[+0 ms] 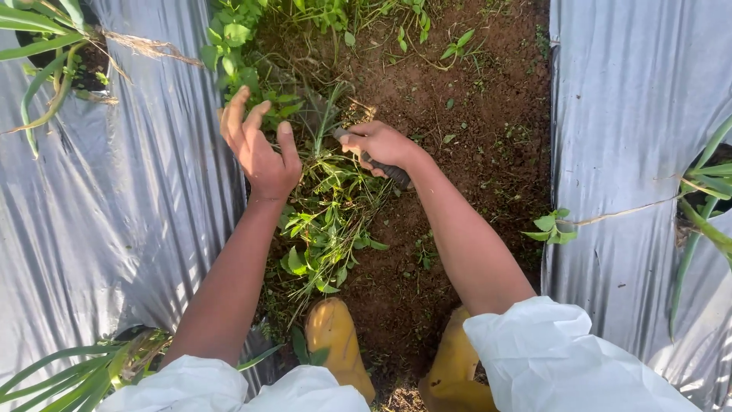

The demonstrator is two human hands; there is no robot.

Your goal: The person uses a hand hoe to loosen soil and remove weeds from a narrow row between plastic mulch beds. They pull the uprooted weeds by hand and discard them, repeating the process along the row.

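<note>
White sleeves [534, 351] and yellow boots [335, 339], nearest. Left hand [259, 149]: fingers spread, unclenched, over weeds [324, 229] beside silver mulch sheet [114, 214]. Right hand [381, 145]: fingers wrapped round dark tool handle [389, 172], blade among weeds on bare soil [473, 114].

- Bright, hard daylight throughout; exposure is even, nothing dim.
- The silver plastic sheeting [640, 114] on both sides throws pale glare, strongest along its creases.
- The soil [473, 114] between them sits partly in shade, with dappled sun patches.
- Focus is sharp at centre; leaves at the corners look slightly soft and stretched.
</note>
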